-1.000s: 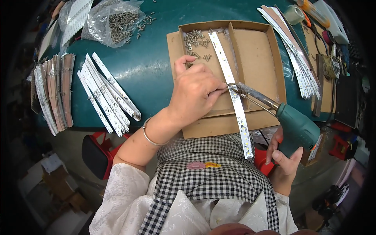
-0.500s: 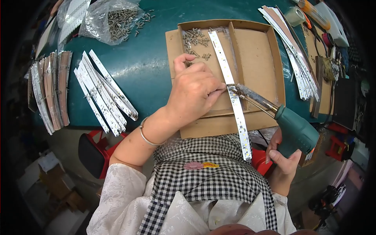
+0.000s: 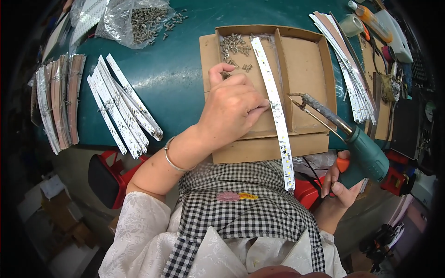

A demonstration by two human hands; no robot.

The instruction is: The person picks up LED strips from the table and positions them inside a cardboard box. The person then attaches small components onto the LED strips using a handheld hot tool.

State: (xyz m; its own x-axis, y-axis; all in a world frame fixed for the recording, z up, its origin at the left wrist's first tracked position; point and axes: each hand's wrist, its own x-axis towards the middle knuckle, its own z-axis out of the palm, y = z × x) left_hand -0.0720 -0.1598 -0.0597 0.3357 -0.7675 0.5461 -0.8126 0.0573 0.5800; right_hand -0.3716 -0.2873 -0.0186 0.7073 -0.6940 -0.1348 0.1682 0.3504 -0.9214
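Observation:
A long white LED strip board (image 3: 279,121) lies slantwise across the cardboard tray (image 3: 304,62), its near end reaching past the tray over my apron. My left hand (image 3: 233,103) is closed beside the strip's left edge, thumb and fingertip pinched against it. What sits in that pinch is too small to make out, but a small metal part (image 3: 225,75) shows among the curled fingers. On the right, my right hand (image 3: 342,187) grips the green handle of a soldering gun (image 3: 366,155). Its dark tip and thin feed tube point left, apart from the strip.
Small metal parts (image 3: 234,45) lie in the tray's left compartment; more spill from a clear plastic bag (image 3: 124,23) at the far left. Stacked strip boards (image 3: 123,106) lie left, others (image 3: 345,65) right. A tape roll (image 3: 351,25) and orange bottle (image 3: 371,21) stand far right.
The soldering gun has drawn back to the right, its tip now off the strip. My right hand has shifted right with it, while my left hand stays nearly in place.

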